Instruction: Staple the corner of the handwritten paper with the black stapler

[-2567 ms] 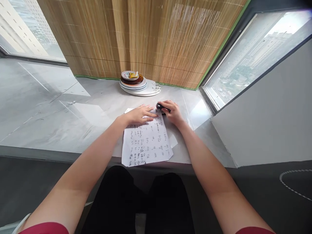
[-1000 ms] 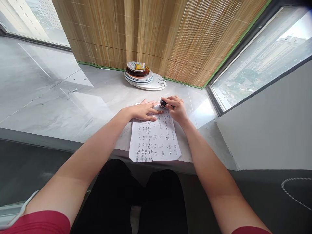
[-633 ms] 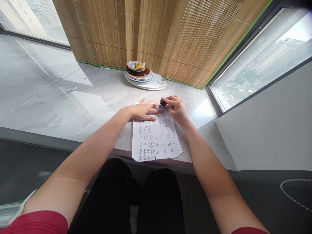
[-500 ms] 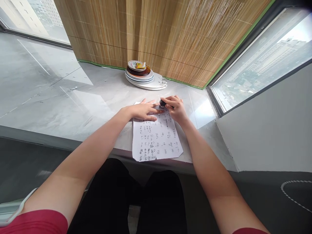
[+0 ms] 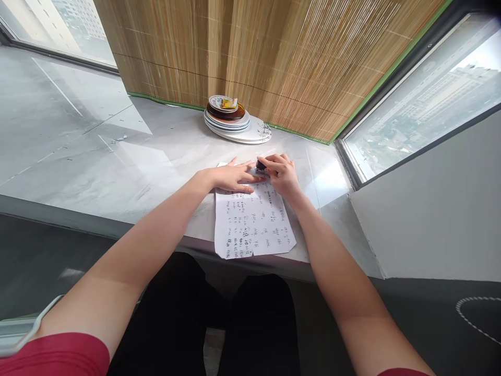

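Right hand (image 5: 282,175) in closed grip on small black stapler (image 5: 260,165) at far edge of paper sheets (image 5: 250,219). Left hand (image 5: 230,177) flat, open, just left of stapler. Sheets' long axis runs toward body, on desk (image 5: 117,167).

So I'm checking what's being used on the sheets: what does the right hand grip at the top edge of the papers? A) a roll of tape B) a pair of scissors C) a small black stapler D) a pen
C: the right hand closes around a small black stapler at the top edge of the papers, while the left hand lies flat on them.
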Demonstrator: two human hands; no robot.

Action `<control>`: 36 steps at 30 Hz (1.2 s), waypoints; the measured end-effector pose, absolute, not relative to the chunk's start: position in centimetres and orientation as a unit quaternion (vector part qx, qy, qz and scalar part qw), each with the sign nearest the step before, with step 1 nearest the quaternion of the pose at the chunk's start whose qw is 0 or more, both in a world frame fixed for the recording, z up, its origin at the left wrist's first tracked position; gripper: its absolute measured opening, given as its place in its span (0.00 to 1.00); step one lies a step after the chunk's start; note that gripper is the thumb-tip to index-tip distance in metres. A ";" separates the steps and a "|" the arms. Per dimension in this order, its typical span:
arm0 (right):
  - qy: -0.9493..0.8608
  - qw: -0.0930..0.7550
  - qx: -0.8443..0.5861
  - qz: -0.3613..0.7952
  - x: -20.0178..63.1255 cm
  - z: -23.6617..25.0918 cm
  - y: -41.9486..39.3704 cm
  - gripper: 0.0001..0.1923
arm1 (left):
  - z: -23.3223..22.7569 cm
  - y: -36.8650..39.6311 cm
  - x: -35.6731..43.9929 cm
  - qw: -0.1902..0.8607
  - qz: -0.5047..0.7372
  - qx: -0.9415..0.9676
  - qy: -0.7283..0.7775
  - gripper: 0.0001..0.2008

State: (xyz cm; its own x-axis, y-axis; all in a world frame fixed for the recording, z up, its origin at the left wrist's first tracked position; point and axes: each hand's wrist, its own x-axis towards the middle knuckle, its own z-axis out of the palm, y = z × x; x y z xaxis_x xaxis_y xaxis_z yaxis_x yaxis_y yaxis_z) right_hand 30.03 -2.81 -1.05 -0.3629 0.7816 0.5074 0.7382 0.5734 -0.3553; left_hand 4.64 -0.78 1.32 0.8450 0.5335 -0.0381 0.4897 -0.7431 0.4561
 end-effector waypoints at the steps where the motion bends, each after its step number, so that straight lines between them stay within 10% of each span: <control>1: -0.824 0.323 -0.464 0.032 30.0 -1.0 -2.9 0.24 | 1.5 -0.9 4.7 0.229 0.047 0.933 0.274 0.26; 27: -0.837 0.240 -0.492 -0.021 28.4 -0.6 -4.0 0.23 | 2.0 -1.1 4.5 0.225 -0.006 0.935 0.274 0.33; 36: -0.751 0.340 -0.566 -0.011 30.5 -0.4 -2.8 0.25 | 1.5 -0.6 4.0 0.215 0.000 0.937 0.276 0.32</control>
